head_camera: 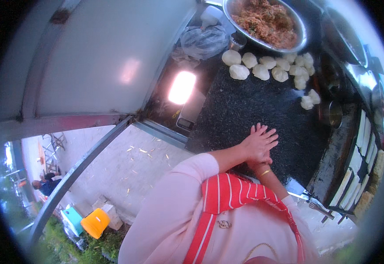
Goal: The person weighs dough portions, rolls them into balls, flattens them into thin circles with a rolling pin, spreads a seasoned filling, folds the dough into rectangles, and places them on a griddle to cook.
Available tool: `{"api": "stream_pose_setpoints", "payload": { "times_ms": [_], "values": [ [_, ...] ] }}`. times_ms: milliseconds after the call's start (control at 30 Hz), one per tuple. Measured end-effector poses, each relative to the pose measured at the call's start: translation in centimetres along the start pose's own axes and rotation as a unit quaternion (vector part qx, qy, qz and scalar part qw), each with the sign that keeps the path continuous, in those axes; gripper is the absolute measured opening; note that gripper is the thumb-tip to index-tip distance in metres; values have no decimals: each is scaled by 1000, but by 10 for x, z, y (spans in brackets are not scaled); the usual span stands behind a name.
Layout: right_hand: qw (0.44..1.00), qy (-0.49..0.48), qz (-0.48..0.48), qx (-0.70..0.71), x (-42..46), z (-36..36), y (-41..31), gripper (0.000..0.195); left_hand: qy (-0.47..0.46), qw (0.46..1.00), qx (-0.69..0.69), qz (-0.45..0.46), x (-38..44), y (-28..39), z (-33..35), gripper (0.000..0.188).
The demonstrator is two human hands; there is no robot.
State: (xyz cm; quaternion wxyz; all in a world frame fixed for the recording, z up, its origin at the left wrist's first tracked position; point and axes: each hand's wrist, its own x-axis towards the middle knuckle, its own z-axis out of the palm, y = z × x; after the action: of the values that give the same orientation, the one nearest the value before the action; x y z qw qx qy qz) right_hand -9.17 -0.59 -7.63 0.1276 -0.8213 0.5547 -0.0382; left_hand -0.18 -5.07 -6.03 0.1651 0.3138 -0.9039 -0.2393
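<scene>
My left hand [261, 142] lies over my right hand [257, 162], above the near part of a black speckled stone worktop [241, 105]. The left fingers are extended and slightly spread. Most of my right hand is hidden underneath, and whether anything sits between the palms cannot be seen. A gold bracelet circles the right wrist. Beyond the hands, several pale dough balls [239, 72] rest along the worktop's far edge. Two more dough pieces [307, 102] touch each other on the right. Behind them stands a metal bowl [302, 39] holding a reddish-brown minced filling [267, 23].
Left of the worktop are a digital scale [190, 110], a clear plastic bag [205, 41] and a shaker-like metal container [237, 41]. Pale flat dough pieces [350, 186] lie on a dark griddle at right, with browned bread [365, 201] beside them. A metal post [89, 168] curves at left.
</scene>
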Motion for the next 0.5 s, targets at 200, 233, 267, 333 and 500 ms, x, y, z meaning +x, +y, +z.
{"api": "stream_pose_setpoints", "payload": {
  "times_ms": [200,233,267,333,500],
  "values": [
    [999,-25,-27,28,4,1,6,64,-21,1000,-5,-17,6,0,-6,85],
    [999,-29,-28,33,6,0,8,64,-20,1000,-10,-17,7,-2,-6,85],
    [998,-30,-30,37,10,0,8,64,-19,1000,-16,-17,9,-5,-5,85],
    [998,-31,-35,44,15,-2,11,64,-20,999,-25,-13,18,-7,-8,85],
    [990,-91,-47,93,3,-31,17,64,-9,999,-31,-10,21,-7,-3,81]
  ]
}}
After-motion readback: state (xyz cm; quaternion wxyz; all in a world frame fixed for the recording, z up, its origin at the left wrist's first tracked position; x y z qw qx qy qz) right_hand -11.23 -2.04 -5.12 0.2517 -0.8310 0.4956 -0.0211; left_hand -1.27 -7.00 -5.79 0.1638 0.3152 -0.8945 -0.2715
